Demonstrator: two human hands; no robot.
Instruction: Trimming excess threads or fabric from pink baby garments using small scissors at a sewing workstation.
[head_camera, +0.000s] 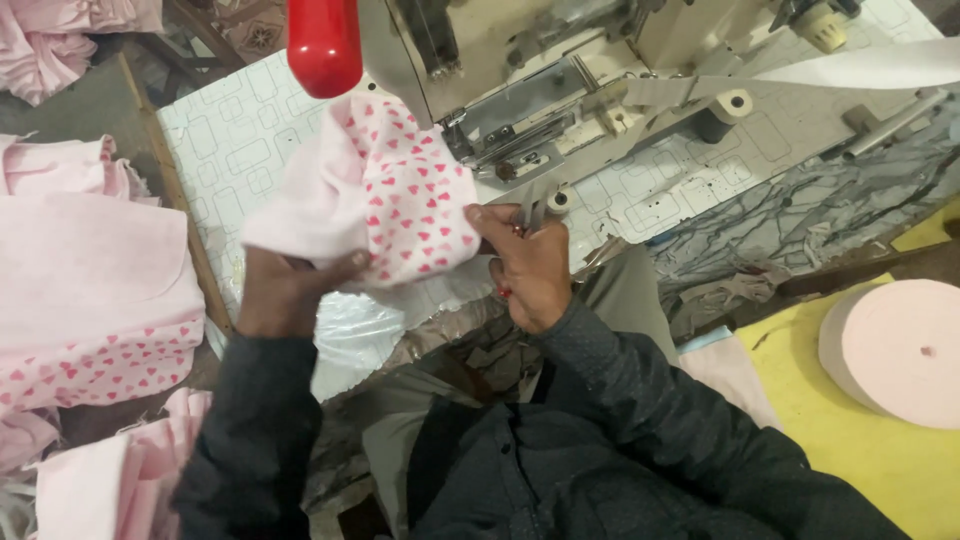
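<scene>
Near, left hand (285, 290) gripping heart-print pink fabric (400, 200) taut, right hand (530, 265) closed on small snips (535, 210): best trimming close, clear of seam.

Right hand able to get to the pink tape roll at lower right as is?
Probably not freely: the right hand grips small snips and pinches the heart-print fabric; the pink roll lies apart, nothing between.

Dark grey long sleeves, black buttoned jacket, grey-olive trousers, bare hands (530, 265)

Soft matt heart-print cloth (400, 205), glossy red plastic cylinder (324, 42), matt metal snips (533, 212)
</scene>
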